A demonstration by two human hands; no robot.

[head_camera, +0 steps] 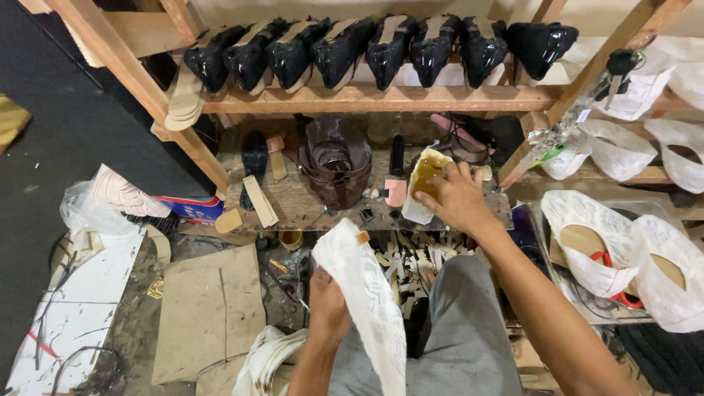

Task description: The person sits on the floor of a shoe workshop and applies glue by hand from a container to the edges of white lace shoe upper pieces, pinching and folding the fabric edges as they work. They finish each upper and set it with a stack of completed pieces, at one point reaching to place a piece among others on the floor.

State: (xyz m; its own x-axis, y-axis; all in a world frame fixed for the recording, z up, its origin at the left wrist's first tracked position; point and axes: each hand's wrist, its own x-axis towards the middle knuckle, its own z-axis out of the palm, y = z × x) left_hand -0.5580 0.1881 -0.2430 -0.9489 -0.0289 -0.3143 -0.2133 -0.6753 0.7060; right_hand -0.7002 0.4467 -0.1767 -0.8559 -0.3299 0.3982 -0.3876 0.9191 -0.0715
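My left hand point(326, 306) grips a long white patterned shoe piece point(363, 286) that curves over my knee. A small tan block sits at its top edge. My right hand point(456, 196) reaches forward onto the low wooden bench point(293, 202) and rests its fingers in a glue-stained white container point(424, 183) holding yellowish adhesive. A brush with a pink handle point(397, 180) lies just left of that container.
A dark brown can point(336, 161) stands mid-bench, with sole pieces point(258, 199) to its left. Glossy black shoes point(381, 48) line the wooden rack above. White patterned shoe uppers point(631, 257) pile up at right. Cardboard point(202, 315) and scraps cover the floor at left.
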